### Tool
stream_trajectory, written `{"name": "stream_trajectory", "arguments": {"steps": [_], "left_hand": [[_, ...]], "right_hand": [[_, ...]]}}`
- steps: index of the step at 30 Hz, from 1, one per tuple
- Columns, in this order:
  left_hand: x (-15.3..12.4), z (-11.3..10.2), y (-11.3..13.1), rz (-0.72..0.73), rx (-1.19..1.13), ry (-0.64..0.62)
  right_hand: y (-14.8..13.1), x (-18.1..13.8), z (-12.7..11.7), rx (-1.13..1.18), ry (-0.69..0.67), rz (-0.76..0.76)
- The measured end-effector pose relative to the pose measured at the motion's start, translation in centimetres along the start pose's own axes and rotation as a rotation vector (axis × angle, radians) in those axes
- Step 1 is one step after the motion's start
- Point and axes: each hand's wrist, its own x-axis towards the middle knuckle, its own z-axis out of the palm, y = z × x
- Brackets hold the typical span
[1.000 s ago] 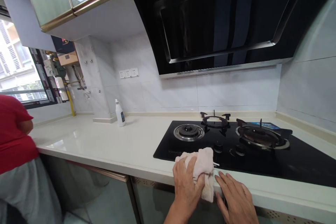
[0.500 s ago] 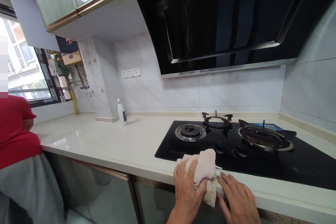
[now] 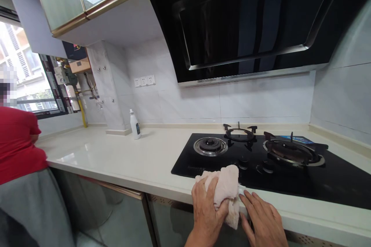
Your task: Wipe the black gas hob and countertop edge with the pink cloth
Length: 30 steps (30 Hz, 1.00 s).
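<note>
- Along the front edge of the desk (image 3: 101, 150), beside the black glass hob (image 3: 292, 187), the left hand (image 3: 208, 210) was curled closed around a bunched pink cloth (image 3: 224, 183).
- That cloth sat over the desk's edge, just in front of the hob's near side, its lower end hanging below the edge.
- The right hand (image 3: 263, 220) was open and empty, its fingers spread and resting near the cloth.
- The work in hand looked centred on that edge; shifting along it seemed to call only for sliding the cloth.
- The pale, glossy desk carried a white bottle (image 3: 135, 125) near the wall.
- A person in a red shirt (image 3: 16, 142) stood at the far left, by a window (image 3: 29, 69).
</note>
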Motion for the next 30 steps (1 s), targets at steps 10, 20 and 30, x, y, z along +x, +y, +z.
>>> {"name": "stream_trajectory", "arguments": {"steps": [10,20,30], "left_hand": [[0.0,0.4,0.3,0.004,0.038,0.057],[0.3,0.1,0.6,0.016,0.036,0.07],[0.6,0.7,2.0,-0.04,0.033,0.072]], "right_hand": [[-0.2,0.3,-0.3,0.008,-0.011,0.011],[1.4,-0.2,-2.5,0.007,-0.027,0.087],[7.3,-1.6,-4.4,-0.141,0.016,0.303]]}}
